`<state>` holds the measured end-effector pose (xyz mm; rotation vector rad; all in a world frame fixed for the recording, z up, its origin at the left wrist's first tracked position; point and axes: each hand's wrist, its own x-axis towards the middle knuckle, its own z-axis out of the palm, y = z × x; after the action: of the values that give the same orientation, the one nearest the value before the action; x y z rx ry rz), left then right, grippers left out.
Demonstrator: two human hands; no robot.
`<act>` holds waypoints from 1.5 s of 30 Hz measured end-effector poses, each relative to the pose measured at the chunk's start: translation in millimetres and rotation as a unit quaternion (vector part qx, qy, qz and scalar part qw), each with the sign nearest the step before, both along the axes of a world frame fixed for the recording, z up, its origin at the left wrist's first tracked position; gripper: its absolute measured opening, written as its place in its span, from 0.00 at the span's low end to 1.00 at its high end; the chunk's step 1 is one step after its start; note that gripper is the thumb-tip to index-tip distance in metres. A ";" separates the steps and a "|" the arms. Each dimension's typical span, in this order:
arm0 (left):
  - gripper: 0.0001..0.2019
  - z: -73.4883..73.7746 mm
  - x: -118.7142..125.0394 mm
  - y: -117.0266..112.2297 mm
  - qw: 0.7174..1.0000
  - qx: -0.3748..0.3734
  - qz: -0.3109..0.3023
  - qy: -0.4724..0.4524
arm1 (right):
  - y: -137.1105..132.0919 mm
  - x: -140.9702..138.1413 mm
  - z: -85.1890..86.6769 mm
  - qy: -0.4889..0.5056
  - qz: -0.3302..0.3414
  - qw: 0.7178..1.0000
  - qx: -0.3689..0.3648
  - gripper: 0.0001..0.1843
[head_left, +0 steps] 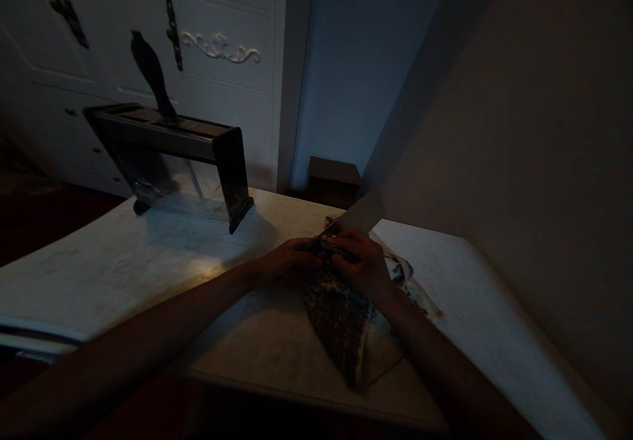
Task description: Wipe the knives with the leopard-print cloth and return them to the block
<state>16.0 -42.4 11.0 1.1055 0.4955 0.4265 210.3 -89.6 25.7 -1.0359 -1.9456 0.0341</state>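
Note:
A wide-bladed knife [364, 212] points up and to the right, its pale blade showing above my hands. My left hand [287, 260] is closed at the lower end of the knife, where the handle is hidden by the fingers. My right hand [363, 262] is closed with bent fingers on a dark patterned cloth [339, 328], close against the blade. The cloth hangs in a point towards the table's front edge. Beyond my right wrist lies a light piece with dark markings [413, 282], possibly part of the same cloth. The dim light blurs the fingers' detail.
A black knife stand [230, 163] with clear panels stands on the pale table [198, 268] at left, a black-handled knife [151, 74] upright in it. Behind are a white cabinet [232, 103] and a small brown box-shaped piece [335, 171]. A wall [519, 130] borders the right side.

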 end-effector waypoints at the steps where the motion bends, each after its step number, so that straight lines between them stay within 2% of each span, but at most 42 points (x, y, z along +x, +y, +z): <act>1: 0.17 0.1 -0.2 0.2 1.000 0.001 0.001 0.000 | 0.1 1.0 -1.8 -0.003 -0.002 1.000 -0.003 0.12; 7: 0.16 -0.2 3.0 0.3 0.999 0.029 0.034 0.010 | 0.7 3.7 -7.8 -0.068 -0.008 0.997 -0.022 0.08; 9: 0.16 -0.7 4.6 -0.2 0.993 0.082 0.071 0.035 | -1.1 4.3 -4.2 -0.057 -0.014 0.998 -0.005 0.09; 10: 0.16 -0.9 4.9 -0.5 0.984 0.138 0.098 0.055 | -2.6 5.0 -1.5 -0.041 -0.020 0.999 0.008 0.09; 12: 0.17 -1.1 4.6 -1.5 0.938 0.294 0.143 0.111 | -6.7 7.2 5.0 -0.008 -0.040 0.998 0.042 0.11; 14: 0.17 -0.1 3.4 -3.6 0.865 0.439 0.159 0.186 | -11.0 9.6 10.7 0.017 -0.067 0.995 0.075 0.12; 15: 0.17 1.0 2.8 -5.1 0.829 0.486 0.154 0.228 | -12.6 10.5 12.7 0.026 -0.077 0.993 0.089 0.12; 17: 0.20 4.0 2.4 -8.8 0.771 0.540 0.139 0.308 | -13.8 10.7 14.3 0.030 -0.089 0.991 0.100 0.13; 19: 0.21 7.4 3.0 -12.5 0.724 0.571 0.119 0.367 | -12.2 8.8 12.5 0.012 -0.096 0.993 0.074 0.14; 21: 0.20 9.7 4.0 -15.1 0.688 0.596 0.098 0.401 | -8.6 5.7 8.5 -0.028 -0.105 0.994 0.024 0.15; 23: 0.19 9.9 4.9 -16.3 0.666 0.615 0.084 0.414 | -5.0 2.3 4.4 -0.073 -0.117 0.990 -0.028 0.16; 26: 0.19 6.2 5.4 -16.4 0.658 0.622 0.085 0.416 | -2.4 -1.0 2.8 -0.115 -0.117 0.982 -0.089 0.15; 32: 0.21 -2.4 6.6 -17.7 0.660 0.621 0.086 0.414 | -4.8 3.5 13.5 -0.115 -0.059 0.977 -0.167 0.11; 36: 0.21 -3.5 7.6 -20.1 0.663 0.630 0.079 0.397 | -5.8 9.3 13.1 -0.111 -0.034 0.982 -0.151 0.08; 39: 0.21 -2.3 7.6 -20.3 0.676 0.619 0.086 0.390 | -6.7 10.3 10.3 -0.106 -0.026 0.985 -0.135 0.07; 45: 0.21 0.0 6.4 -17.5 0.707 0.568 0.142 0.397 | -8.9 8.0 11.5 -0.081 -0.026 0.992 -0.098 0.05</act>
<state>22.5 -59.9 11.0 2.4817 1.2649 0.5193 218.3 -98.5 37.2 -1.2513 -2.0926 0.1166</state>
